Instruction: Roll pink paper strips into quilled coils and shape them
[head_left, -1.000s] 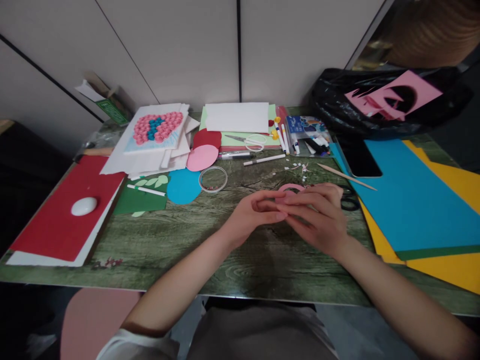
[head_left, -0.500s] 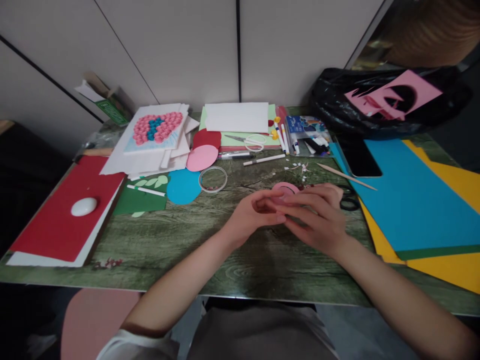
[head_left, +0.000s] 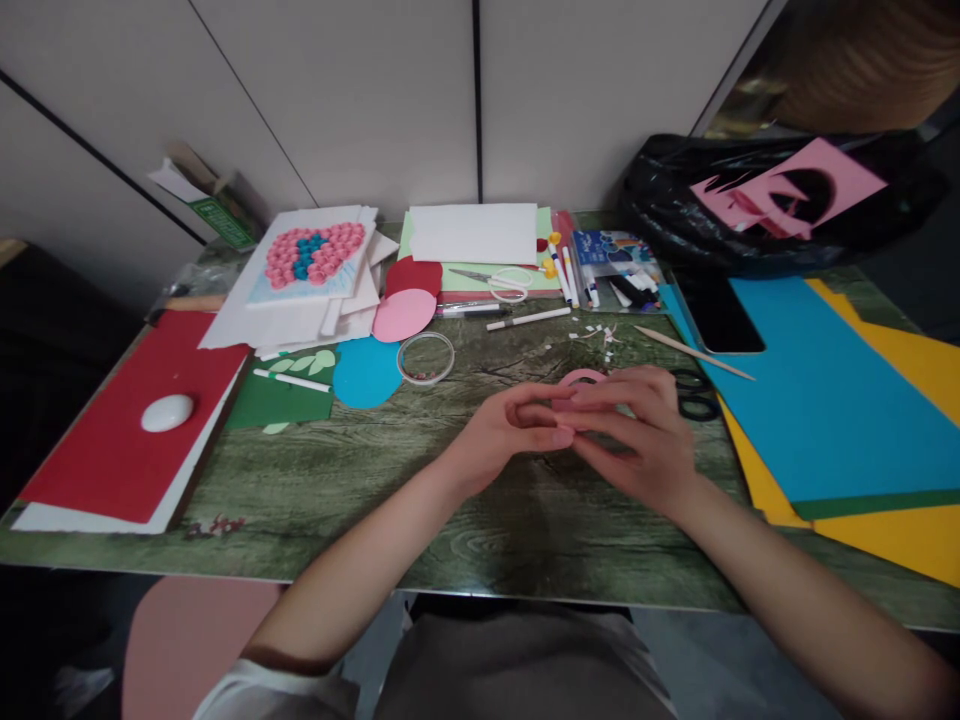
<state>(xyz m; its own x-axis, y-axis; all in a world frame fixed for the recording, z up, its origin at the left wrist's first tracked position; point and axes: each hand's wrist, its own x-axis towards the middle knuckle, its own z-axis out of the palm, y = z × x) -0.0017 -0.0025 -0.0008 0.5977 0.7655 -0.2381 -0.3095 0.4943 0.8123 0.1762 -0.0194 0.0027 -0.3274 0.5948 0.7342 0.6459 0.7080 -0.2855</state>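
Observation:
A curled pink paper strip (head_left: 582, 377) is held between both hands above the middle of the table, and its loop rises behind the fingers. My left hand (head_left: 504, 432) pinches it with thumb and fingertips from the left. My right hand (head_left: 639, 432) has its bent fingers pressed to the same paper from the right, covering most of it. Black-handled scissors (head_left: 697, 404) lie just right of my right hand. Small white paper scraps (head_left: 600, 338) are scattered beyond the hands.
Blue sheets (head_left: 840, 400) and a phone (head_left: 724, 312) lie right, below a black bag (head_left: 652, 200). A wooden stick (head_left: 694, 353), tape ring (head_left: 425, 359), white scissors (head_left: 510, 285) and markers stand around the middle. Red paper (head_left: 127, 420) and a flower picture (head_left: 315, 260) lie left.
The pink paper's loop has shifted slightly right and turned between the fingers. Both hands keep nearly the same place, with small finger movements.

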